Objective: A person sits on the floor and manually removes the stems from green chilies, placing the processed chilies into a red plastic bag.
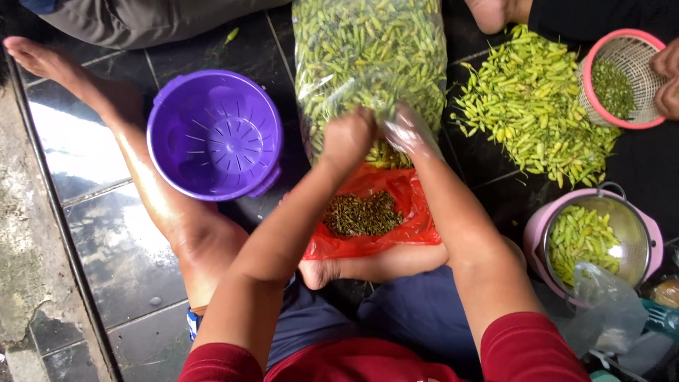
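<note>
Both hands at mouth of chilli bag. Left hand fisted on plastic rim; right hand inside bag, grip on chillies not visible. Red bag w/ stems just below, prob. catching waste. Purple basket left of bag, loose chilli pile right.

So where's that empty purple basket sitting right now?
The purple basket stands on the dark tiled floor at the person's left, beside the clear bag of green chillies and just beyond their bent leg.

Stems on sheet, behind bag
</note>
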